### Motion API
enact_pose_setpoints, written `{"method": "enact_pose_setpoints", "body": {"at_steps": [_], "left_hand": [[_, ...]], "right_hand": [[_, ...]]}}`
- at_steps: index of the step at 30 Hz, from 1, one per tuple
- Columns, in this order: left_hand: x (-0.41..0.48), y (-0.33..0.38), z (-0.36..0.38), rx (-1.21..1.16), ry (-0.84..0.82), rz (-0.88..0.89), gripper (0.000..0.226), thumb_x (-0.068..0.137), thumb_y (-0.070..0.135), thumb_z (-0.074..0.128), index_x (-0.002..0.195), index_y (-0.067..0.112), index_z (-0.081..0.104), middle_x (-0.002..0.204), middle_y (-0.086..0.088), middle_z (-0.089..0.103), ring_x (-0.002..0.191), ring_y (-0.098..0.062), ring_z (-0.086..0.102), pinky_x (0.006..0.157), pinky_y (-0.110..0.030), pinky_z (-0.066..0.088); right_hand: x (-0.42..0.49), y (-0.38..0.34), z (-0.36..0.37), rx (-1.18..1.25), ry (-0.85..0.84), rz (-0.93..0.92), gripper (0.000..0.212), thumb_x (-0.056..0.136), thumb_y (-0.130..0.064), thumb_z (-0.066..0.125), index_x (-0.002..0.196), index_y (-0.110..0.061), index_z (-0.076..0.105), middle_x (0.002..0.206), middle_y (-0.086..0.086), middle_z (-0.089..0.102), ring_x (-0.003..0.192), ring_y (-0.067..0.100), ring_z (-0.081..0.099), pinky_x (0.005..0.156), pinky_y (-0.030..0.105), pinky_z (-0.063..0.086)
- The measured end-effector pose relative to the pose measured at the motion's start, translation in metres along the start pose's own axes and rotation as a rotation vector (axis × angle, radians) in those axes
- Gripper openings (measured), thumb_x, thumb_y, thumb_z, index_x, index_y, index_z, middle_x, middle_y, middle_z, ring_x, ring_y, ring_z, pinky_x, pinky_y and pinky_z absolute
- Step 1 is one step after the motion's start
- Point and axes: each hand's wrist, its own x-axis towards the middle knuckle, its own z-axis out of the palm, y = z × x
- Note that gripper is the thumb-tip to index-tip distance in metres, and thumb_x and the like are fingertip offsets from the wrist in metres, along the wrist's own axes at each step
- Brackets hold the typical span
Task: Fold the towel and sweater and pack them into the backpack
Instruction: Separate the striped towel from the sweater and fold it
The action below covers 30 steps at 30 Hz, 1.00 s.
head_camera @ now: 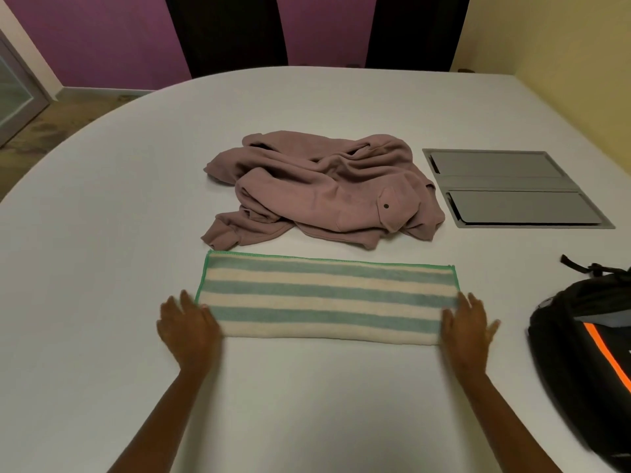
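Observation:
A cream towel [327,298] with teal stripes and a green hem lies folded into a long flat band in front of me. My left hand [187,327] rests flat at its left end, fingers straight. At the right end my right hand [466,327] lies the same way, fingers spread. Behind the towel a mauve sweater [324,189] sits crumpled in a heap, one cuff almost touching the towel's far left corner. A black backpack [587,353] with an orange stripe lies at the right edge of the view, partly cut off.
Everything is on a white rounded table [102,268]. A grey metal cable hatch [512,189] is set flush into the top, right of the sweater. Two dark chair backs [232,32] stand behind the far edge.

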Motion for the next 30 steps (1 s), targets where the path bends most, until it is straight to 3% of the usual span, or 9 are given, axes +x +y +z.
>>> {"method": "enact_pose_setpoints", "body": {"at_steps": [1, 3, 6, 9, 11, 15, 19, 22, 30], "left_hand": [[0.001, -0.003, -0.004, -0.037, 0.007, -0.073, 0.035, 0.089, 0.008, 0.055, 0.116, -0.013, 0.052, 0.117, -0.037, 0.050, 0.111, -0.052, 0.046, 0.091, -0.059, 0.037], [0.000, -0.005, -0.011, -0.089, 0.002, -0.198, 0.033, 0.091, 0.014, 0.052, 0.111, -0.012, 0.057, 0.116, -0.034, 0.049, 0.108, -0.050, 0.046, 0.089, -0.055, 0.038], [0.001, -0.003, -0.018, -0.154, -0.027, -0.288, 0.035, 0.095, 0.019, 0.047, 0.112, -0.010, 0.058, 0.120, -0.031, 0.046, 0.109, -0.047, 0.045, 0.091, -0.052, 0.038], [0.005, -0.002, -0.023, -0.274, -0.103, -0.346, 0.039, 0.097, 0.024, 0.044, 0.116, -0.009, 0.054, 0.124, -0.030, 0.042, 0.109, -0.048, 0.047, 0.092, -0.052, 0.039], [0.005, -0.003, -0.026, -0.321, -0.138, -0.307, 0.042, 0.097, 0.027, 0.045, 0.115, -0.010, 0.055, 0.124, -0.031, 0.041, 0.108, -0.049, 0.049, 0.092, -0.051, 0.040], [0.003, -0.007, -0.026, -0.332, -0.201, -0.199, 0.042, 0.092, 0.028, 0.055, 0.109, -0.011, 0.059, 0.116, -0.033, 0.045, 0.106, -0.048, 0.051, 0.087, -0.049, 0.043], [0.005, -0.010, -0.023, -0.495, -0.176, -0.257, 0.032, 0.092, 0.014, 0.056, 0.091, -0.018, 0.059, 0.093, -0.037, 0.055, 0.100, -0.047, 0.051, 0.080, -0.046, 0.042], [0.003, -0.011, -0.023, -0.561, -0.166, -0.318, 0.030, 0.093, 0.012, 0.053, 0.096, -0.018, 0.055, 0.104, -0.038, 0.055, 0.102, -0.047, 0.051, 0.085, -0.047, 0.041], [-0.007, -0.013, -0.028, -0.590, -0.168, -0.315, 0.026, 0.090, 0.000, 0.053, 0.113, -0.012, 0.052, 0.117, -0.031, 0.056, 0.109, -0.043, 0.052, 0.092, -0.044, 0.041]], "right_hand": [[0.002, 0.006, -0.004, 0.038, 0.003, 0.063, 0.043, 0.097, -0.018, 0.042, 0.132, 0.007, 0.043, 0.138, 0.028, 0.041, 0.133, 0.040, 0.033, 0.111, 0.058, 0.007], [0.002, 0.015, -0.008, 0.139, 0.003, 0.152, 0.056, 0.094, -0.035, 0.044, 0.127, 0.010, 0.047, 0.134, 0.031, 0.043, 0.129, 0.042, 0.036, 0.110, 0.056, 0.018], [0.004, 0.034, 0.002, 0.293, -0.007, 0.198, 0.082, 0.076, -0.059, 0.032, 0.106, 0.012, 0.061, 0.109, 0.032, 0.057, 0.103, 0.045, 0.054, 0.088, 0.045, 0.045], [0.004, 0.027, -0.007, 0.352, -0.039, 0.227, 0.047, 0.090, -0.034, 0.054, 0.100, 0.011, 0.061, 0.105, 0.029, 0.058, 0.095, 0.044, 0.057, 0.080, 0.042, 0.048], [0.007, 0.020, -0.015, 0.423, -0.028, 0.217, 0.031, 0.093, -0.016, 0.054, 0.104, 0.012, 0.059, 0.107, 0.029, 0.058, 0.096, 0.043, 0.057, 0.078, 0.037, 0.045], [0.009, 0.015, -0.023, 0.494, -0.008, 0.215, 0.032, 0.095, -0.015, 0.049, 0.112, 0.011, 0.056, 0.112, 0.029, 0.057, 0.102, 0.042, 0.055, 0.079, 0.034, 0.041], [0.012, 0.017, -0.027, 0.534, -0.002, 0.293, 0.033, 0.096, -0.018, 0.048, 0.114, 0.009, 0.057, 0.119, 0.027, 0.056, 0.109, 0.041, 0.051, 0.086, 0.035, 0.041], [0.011, 0.020, -0.029, 0.550, 0.016, 0.351, 0.033, 0.096, -0.019, 0.048, 0.113, 0.008, 0.058, 0.120, 0.026, 0.056, 0.112, 0.040, 0.050, 0.092, 0.038, 0.040], [-0.001, 0.029, -0.026, 0.483, -0.016, 0.355, 0.030, 0.092, -0.015, 0.056, 0.108, 0.009, 0.060, 0.114, 0.028, 0.058, 0.101, 0.043, 0.055, 0.087, 0.041, 0.045]]}}
